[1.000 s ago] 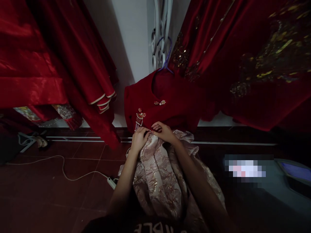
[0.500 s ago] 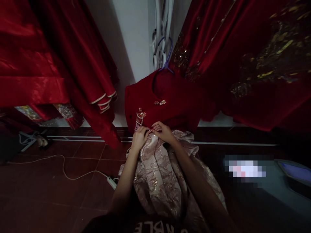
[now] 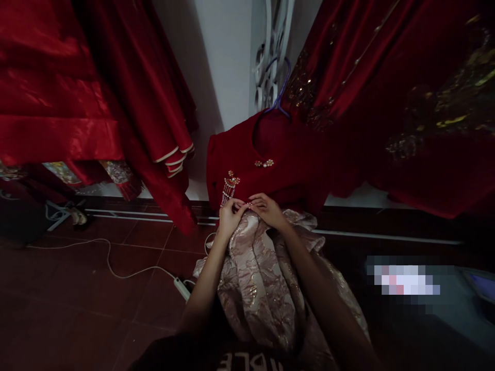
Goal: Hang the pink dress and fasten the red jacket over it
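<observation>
A dark red sleeveless garment [image 3: 240, 149] hangs from a purple hanger [image 3: 279, 103] in front of me. Two beaded ornaments sit on its front: a flower-shaped clasp [image 3: 264, 163] below the neckline and a tasselled brooch [image 3: 231, 181] to the left. Lower on the garment, my left hand [image 3: 232, 216] and my right hand [image 3: 268, 211] meet, fingertips pinched on a small beaded ornament [image 3: 250, 204] mostly covered by the fingers. Its exact shape is too small to make out. Beneath my forearms a pink and gold brocade cloth [image 3: 263, 268] lies in folds.
Red garments [image 3: 93, 139] hang on the left, and a sequined red garment [image 3: 425, 170] on the right. Behind the hanger is white scrollwork [image 3: 270, 67]. A power strip [image 3: 181, 289] and its cable lie on the tiled floor. A white rail [image 3: 371, 234] runs low along the wall.
The view has shifted, so the scene sits slightly further right. Both hands stay pinched at the same spot on the red garment, with fingertips now closer together.
</observation>
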The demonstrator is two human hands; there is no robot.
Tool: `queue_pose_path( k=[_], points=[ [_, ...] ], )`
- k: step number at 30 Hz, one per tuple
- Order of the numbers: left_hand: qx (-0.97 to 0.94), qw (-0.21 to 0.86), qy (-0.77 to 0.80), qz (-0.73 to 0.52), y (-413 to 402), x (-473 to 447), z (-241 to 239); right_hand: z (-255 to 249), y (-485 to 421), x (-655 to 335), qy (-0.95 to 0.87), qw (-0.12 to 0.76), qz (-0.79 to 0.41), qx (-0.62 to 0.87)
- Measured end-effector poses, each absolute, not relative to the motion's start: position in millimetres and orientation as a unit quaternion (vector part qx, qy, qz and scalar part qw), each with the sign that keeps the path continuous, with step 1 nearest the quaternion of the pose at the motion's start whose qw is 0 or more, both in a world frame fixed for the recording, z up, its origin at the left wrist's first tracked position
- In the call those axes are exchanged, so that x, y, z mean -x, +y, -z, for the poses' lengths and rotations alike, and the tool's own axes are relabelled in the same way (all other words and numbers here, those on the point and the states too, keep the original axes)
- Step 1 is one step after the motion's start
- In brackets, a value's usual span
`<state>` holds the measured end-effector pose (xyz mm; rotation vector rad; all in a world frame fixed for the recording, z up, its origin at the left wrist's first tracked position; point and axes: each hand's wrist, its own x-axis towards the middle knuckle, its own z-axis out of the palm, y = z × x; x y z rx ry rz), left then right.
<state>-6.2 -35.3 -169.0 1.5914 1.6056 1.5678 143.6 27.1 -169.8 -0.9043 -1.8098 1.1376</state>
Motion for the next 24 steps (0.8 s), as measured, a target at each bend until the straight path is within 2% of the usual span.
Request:
queue_pose_path(
  k=[7,14,20,24],
  points=[
    [-0.526,0.232,0.573,-0.584,-29.3,-2.1,169.6,167.7,21.6,-139.7,-0.701,0.416,-0.454,0.359],
    [-0.432,0.470,0.469,-0.610,-33.7,-3.2,164.2,154.7,15.1,-142.2,-0.708,0.449,-0.417,0.351],
    [-0.328,0.469,0.414,-0.708,-17.9,4.1,141.6,144.8,10.1,-147.6,-0.668,0.444,-0.503,0.322],
    [-0.311,0.493,0.382,-0.717,-1.9,13.1,130.3,142.0,7.7,-148.2,-0.656,0.450,-0.505,0.334]
  ],
)
